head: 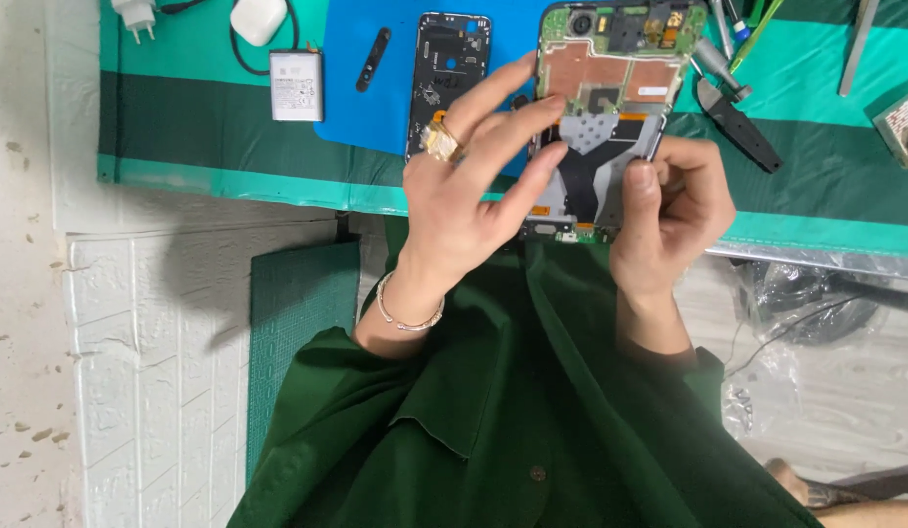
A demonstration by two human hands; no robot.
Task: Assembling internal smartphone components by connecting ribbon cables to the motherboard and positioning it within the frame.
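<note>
An opened smartphone (pixel 610 108) with its back cover off shows a green circuit board, copper shields and a grey middle plate. My right hand (pixel 674 210) grips its lower right edge, thumb pressed on the plate. My left hand (pixel 464 186), wearing a gold ring and a thin bracelet, reaches across the phone's left side with its fingertips on the inner parts. Both arms come out of dark green sleeves.
On the green mat (pixel 180 108) lie a grey phone battery (pixel 297 85), a white charger case (pixel 258 18) with cable, and a plug (pixel 134 14). A blue pad (pixel 361 108) carries a black phone frame (pixel 448 73) and a small black strip (pixel 373 59). Tools (pixel 733 93) sit at the right.
</note>
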